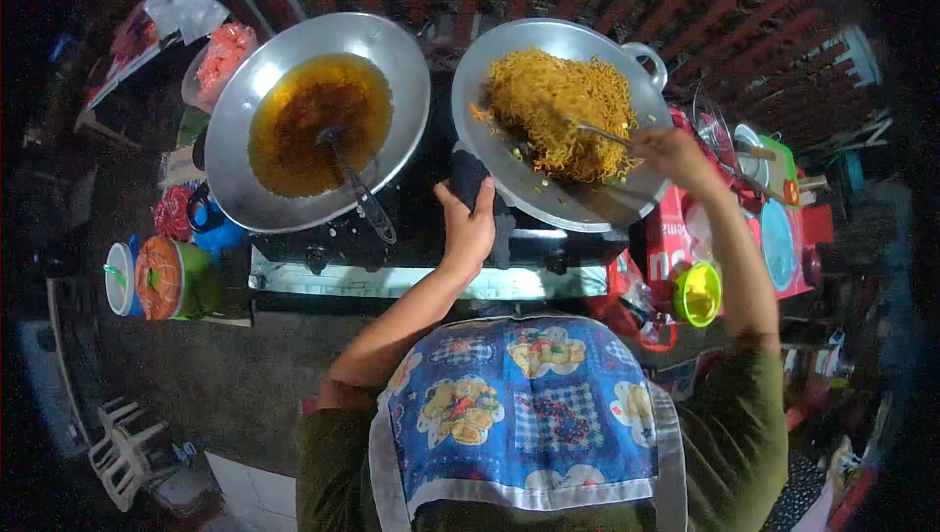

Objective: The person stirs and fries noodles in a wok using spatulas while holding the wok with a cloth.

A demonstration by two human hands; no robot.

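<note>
Yellow noodles (563, 106) lie heaped in the right-hand metal wok (587, 209), with small green and orange bits among them. My right hand (681, 155) is closed round the handle of a metal spatula (607, 135), whose far end is buried in the noodles. At the wok's left rim, my left hand (468, 224) grips a dark cloth (472, 175) pressed against the edge. To the left stands a second wok (230, 155) holding brownish-yellow oil (284, 140). A perforated metal ladle (362, 194) leans in that oil, its handle over the near rim.
Both woks sit on a stove (392, 277). On the left are a bowl of pink-orange food (223, 62), an orange-topped tub (162, 277) and a white cup (119, 277). A yellow-green bowl (697, 294) and a blue plate (778, 243) are on the right.
</note>
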